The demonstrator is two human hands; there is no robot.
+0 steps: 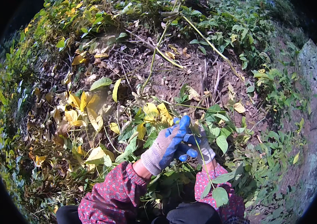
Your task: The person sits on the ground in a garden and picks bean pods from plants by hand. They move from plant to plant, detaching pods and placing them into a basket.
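My left hand (167, 148), in a grey knit glove with blue coated palm and fingers, is closed around part of a green plant stem, its fingertips together at the top. Close against it on the right is my right hand (197, 145) in a matching glove, partly hidden by the stem and the left fingers; its grip is unclear. A thin leaf stalk (201, 152) with green leaflets (220, 196) hangs over the right wrist. Just beyond the hands lie a branching stem with pods (141, 96) and yellow leaves (158, 112).
Dry soil with leaf litter (169, 78) and cut stubble (217, 77) lies ahead. Leafy green plants (245, 33) grow at the far right, yellowing ones (71, 16) at the far left. A pale rough surface (315, 84) runs along the right rim. Dark-clad knees (192, 214) show below.
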